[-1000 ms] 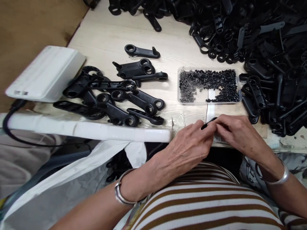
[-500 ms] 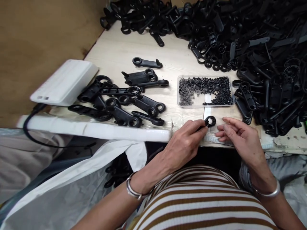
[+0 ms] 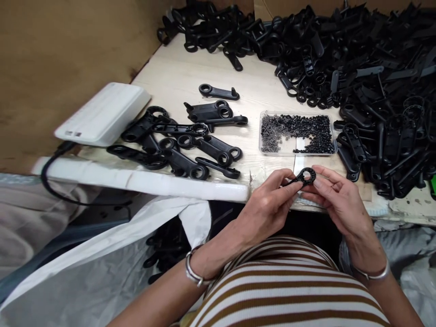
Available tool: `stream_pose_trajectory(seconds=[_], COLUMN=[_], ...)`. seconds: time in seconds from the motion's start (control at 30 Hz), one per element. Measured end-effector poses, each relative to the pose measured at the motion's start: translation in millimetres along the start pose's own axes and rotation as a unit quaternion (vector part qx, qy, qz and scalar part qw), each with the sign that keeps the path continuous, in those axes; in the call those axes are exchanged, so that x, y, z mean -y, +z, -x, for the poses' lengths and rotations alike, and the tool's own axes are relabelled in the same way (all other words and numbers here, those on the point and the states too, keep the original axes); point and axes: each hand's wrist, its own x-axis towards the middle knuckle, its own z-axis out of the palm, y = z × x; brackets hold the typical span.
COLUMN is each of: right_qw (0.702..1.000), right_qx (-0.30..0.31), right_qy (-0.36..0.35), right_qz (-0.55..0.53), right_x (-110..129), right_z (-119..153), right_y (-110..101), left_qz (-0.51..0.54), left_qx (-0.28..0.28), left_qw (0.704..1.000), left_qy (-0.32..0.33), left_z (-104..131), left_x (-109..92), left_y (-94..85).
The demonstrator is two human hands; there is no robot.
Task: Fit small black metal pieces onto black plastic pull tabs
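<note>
My left hand (image 3: 269,202) grips a black plastic arm with a ring-shaped end (image 3: 307,176) near the table's front edge. The ring points right, and the rest of the part is mostly hidden by the fingers. My right hand (image 3: 344,200) is closed at the ring's right side, thumb and fingertips touching its rim. Whether a small piece sits between those fingertips cannot be made out. Just beyond the hands lies a clear tray (image 3: 297,153) of tiny black pieces and small springs.
Several black arms (image 3: 214,147) lie left of the tray. A big heap of black parts (image 3: 384,91) covers the back and right. At the left are a white box (image 3: 104,113) with a black cable (image 3: 46,177) and a white foam edge strip (image 3: 146,179).
My right hand has moved left and its fingers have closed on the ring end. My left hand still holds the part. The whole view has shifted slightly.
</note>
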Motion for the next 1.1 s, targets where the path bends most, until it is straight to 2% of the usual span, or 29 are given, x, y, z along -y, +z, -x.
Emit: stream_pose_trajectory(seconds=[0.2, 0.4, 0.5, 0.57, 0.7, 0.77, 1.1], right_qw=[0.999, 0.999, 0.999, 0.999, 0.999, 1.0, 0.999], right_qx=[0.031, 0.01, -0.001, 0.004, 0.012, 0.008, -0.005], right_qy=[0.014, -0.033, -0.042, -0.039, -0.031, -0.029, -0.026], right_qz=[-0.021, 0.002, 0.01, 0.004, -0.001, 0.007, 0.029], right_x=[1, -5, -6, -5, -3, -2, 0], right_z=[0, 1, 1, 0, -1, -1, -3], right_y=[3, 4, 4, 5, 6, 7, 12], left_qz=[-0.036, -0.132, -0.144, -0.11, -0.037, -0.037, -0.037], left_qx=[0.043, 0.168, 0.2, 0.175, 0.045, 0.009, 0.003], left_qw=[0.998, 0.977, 0.969, 0.978, 0.998, 0.999, 0.998], left_qy=[0.014, 0.012, -0.007, -0.015, -0.025, -0.034, -0.045], left_z=[-1, -5, -9, -10, -7, -5, -4], left_x=[-6, -11, -11, -10, -7, -7, -11], left_y=[-4.2, -9.6, -8.6, -6.5, 0.0, 3.0, 7.7])
